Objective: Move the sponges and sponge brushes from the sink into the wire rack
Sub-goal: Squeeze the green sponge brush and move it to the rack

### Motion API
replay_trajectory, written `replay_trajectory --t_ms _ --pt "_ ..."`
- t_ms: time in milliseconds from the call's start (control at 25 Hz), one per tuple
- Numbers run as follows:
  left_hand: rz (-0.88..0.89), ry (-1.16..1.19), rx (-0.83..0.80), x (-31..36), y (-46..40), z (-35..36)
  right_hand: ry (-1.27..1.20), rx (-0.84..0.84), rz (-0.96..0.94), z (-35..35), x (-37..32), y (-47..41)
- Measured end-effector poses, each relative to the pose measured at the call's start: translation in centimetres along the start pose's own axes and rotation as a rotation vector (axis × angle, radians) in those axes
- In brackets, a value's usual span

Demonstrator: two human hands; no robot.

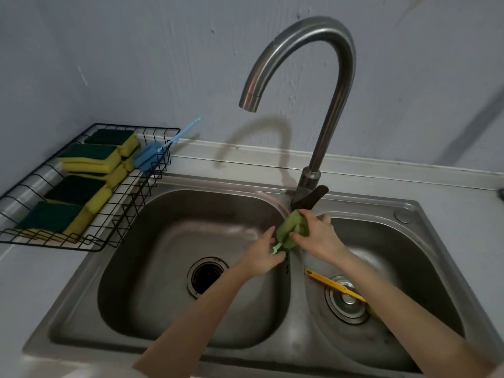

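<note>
Both my hands hold a green sponge brush (289, 230) above the divider of the double steel sink (169, 203). My right hand (317, 236) grips its green sponge head. My left hand (263, 255) is closed on its light green handle, whose end sticks out by the fingers. A yellow sponge brush (334, 286) lies in the right basin across the drain, its head partly hidden by my right forearm. The black wire rack (136, 197) stands on the counter at the left. It holds several yellow-and-green sponges (90, 156) and a blue sponge brush (148, 156).
A tall curved steel faucet (324, 110) rises behind the divider, its dark lever (313, 196) just above my right hand. The left basin has an open drain (206, 276). A grey wall stands behind the counter.
</note>
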State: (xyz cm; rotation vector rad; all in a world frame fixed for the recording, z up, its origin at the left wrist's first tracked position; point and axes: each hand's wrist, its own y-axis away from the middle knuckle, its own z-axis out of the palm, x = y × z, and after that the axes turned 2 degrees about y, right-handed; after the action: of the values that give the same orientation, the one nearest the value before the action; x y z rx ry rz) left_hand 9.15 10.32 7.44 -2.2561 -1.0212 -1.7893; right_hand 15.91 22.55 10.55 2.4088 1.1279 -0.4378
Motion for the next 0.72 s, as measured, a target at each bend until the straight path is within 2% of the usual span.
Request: replay_trajectory --t_ms 200,440,600,720 --pt "0.015 0.08 0.016 0.0 0.7 -0.7 -0.128 0.093 -0.081 0.4 -1.4 0.5" --pt "-0.06 0.531 0.13 0.8 3.9 -3.4 -0.322 0.312 -0.221 1.1 -5.0 2.5" --pt "0.003 0.795 0.168 1.3 6.0 -5.7 -0.4 0.398 -0.366 3.8 -6.9 5.1" --pt "0.069 0.714 0.262 1.1 7.4 -6.9 -0.413 0.354 -0.484 6.5 -7.6 6.7"
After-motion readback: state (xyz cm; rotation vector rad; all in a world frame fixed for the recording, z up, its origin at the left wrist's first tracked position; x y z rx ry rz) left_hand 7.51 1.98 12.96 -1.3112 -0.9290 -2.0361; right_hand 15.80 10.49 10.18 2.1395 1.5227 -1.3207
